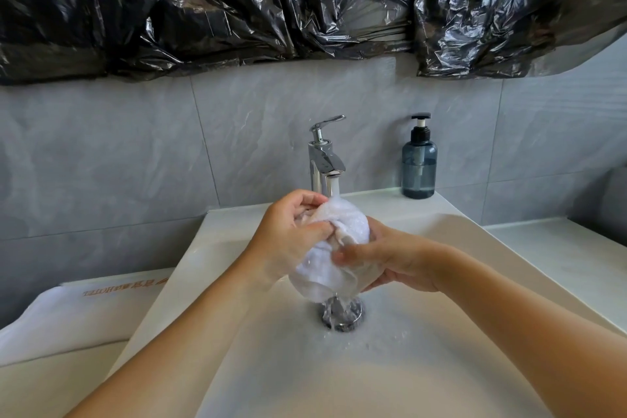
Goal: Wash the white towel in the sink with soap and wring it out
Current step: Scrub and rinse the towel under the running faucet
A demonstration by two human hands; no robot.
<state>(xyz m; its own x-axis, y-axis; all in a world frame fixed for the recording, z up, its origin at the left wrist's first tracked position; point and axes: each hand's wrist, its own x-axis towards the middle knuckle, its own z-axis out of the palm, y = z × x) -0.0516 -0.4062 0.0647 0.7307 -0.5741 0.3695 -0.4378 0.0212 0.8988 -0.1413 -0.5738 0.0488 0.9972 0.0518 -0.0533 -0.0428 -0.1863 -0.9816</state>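
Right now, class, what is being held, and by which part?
The white towel, bunched under the tap: left hand on its upper end, right hand around its lower part.

A single wide-angle view comes from the person's head, looking forward and down into the white sink [441, 366] from close above, with both forearms reaching in from the bottom edge. It faces the grey tiled wall [101, 163] squarely, the faucet [324, 159] near the middle and black plastic sheeting [237, 3] across the top. The lens bends straight edges near the frame's borders, and there is no second view.
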